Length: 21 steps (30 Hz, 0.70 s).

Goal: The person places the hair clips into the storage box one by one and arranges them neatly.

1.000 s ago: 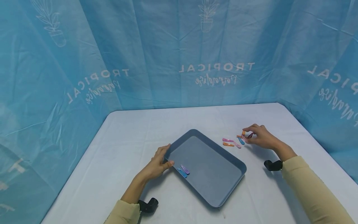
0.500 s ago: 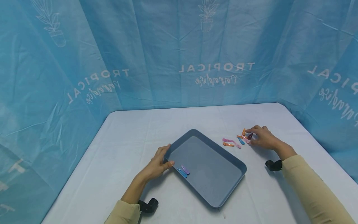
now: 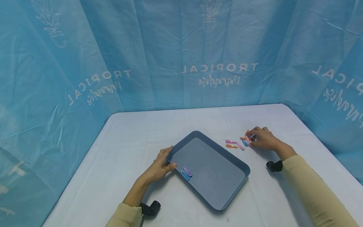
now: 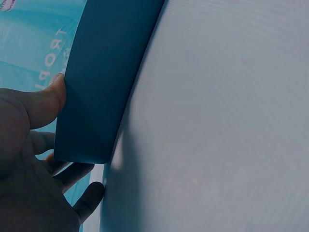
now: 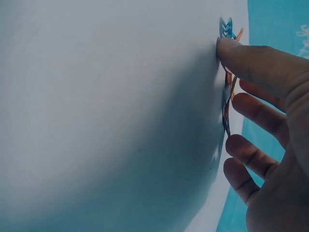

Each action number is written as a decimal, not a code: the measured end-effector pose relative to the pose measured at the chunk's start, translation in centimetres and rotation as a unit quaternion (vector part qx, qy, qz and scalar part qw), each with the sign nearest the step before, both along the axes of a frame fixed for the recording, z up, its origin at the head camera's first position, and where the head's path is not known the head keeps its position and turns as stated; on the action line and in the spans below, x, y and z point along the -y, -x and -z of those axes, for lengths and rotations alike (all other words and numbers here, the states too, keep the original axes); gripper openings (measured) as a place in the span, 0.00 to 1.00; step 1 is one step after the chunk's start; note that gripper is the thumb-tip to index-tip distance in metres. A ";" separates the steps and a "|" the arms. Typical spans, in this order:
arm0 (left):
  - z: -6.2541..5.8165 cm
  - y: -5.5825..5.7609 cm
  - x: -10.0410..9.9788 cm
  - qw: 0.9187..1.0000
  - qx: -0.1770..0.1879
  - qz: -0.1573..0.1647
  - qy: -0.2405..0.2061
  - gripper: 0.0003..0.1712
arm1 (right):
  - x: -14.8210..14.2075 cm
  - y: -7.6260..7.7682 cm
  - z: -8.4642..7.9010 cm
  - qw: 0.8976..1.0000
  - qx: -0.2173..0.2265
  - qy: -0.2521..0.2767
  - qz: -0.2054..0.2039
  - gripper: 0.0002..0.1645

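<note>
A grey-blue rectangular tray (image 3: 210, 170) lies turned at an angle on the table. My left hand (image 3: 158, 165) holds its left corner, thumb along one side and fingers round the other; the left wrist view shows this hand (image 4: 36, 130) at the tray's wall (image 4: 104, 82). Inside the tray, near that corner, lie a purple hair clip (image 3: 187, 171) and a blue hair clip (image 3: 184, 175). My right hand (image 3: 262, 138) reaches over a small pile of hair clips, thumb and index finger apart. Its thumb (image 5: 236, 53) touches the pile, partly hiding a pink clip (image 3: 247, 138).
Left of the right hand lie a magenta clip (image 3: 231, 142), an orange clip (image 3: 231, 146) and a light pink clip (image 3: 240, 147). A blue clip (image 3: 244, 142) and a dark red clip (image 3: 253, 138) are in the pile. A blue printed curtain (image 3: 158, 47) surrounds the white table (image 3: 136, 132).
My right hand drew back slightly from the pile, then moved left and down over it again, covering more of the pink and orange clips. The left hand and tray stay still.
</note>
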<state>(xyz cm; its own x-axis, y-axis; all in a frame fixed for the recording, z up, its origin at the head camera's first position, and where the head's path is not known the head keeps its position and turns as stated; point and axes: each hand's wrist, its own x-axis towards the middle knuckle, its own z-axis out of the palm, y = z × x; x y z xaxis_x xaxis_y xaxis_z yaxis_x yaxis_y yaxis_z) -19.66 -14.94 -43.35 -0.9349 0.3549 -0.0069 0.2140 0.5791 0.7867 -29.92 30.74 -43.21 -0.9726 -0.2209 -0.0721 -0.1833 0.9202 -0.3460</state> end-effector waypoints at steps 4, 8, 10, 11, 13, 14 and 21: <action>-0.1 0.0 0.0 1.000 -0.002 0.001 0.000 0.43 | 0.0 0.1 0.0 1.000 0.003 -0.003 0.000 0.32; -0.1 -0.1 0.0 1.000 -0.002 0.002 0.001 0.42 | -0.1 0.1 0.2 1.000 0.012 0.002 0.004 0.33; -0.1 -0.1 0.0 1.000 -0.001 0.003 0.001 0.42 | -0.2 0.1 0.3 1.000 0.012 0.005 0.004 0.34; -0.1 -0.1 0.0 1.000 -0.001 0.004 0.001 0.42 | -0.2 0.1 0.4 1.000 0.011 0.005 0.003 0.34; -0.1 -0.1 0.0 1.000 -0.001 0.005 0.000 0.42 | -0.3 0.1 0.4 1.000 0.006 0.006 -0.001 0.34; -0.1 -0.1 0.0 1.000 -0.001 0.005 0.000 0.42 | -0.3 0.1 0.5 1.000 0.003 0.006 -0.001 0.34; -0.3 -0.2 0.0 1.000 -0.001 0.007 -0.005 0.43 | -0.4 0.1 0.6 1.000 -0.002 0.007 -0.005 0.33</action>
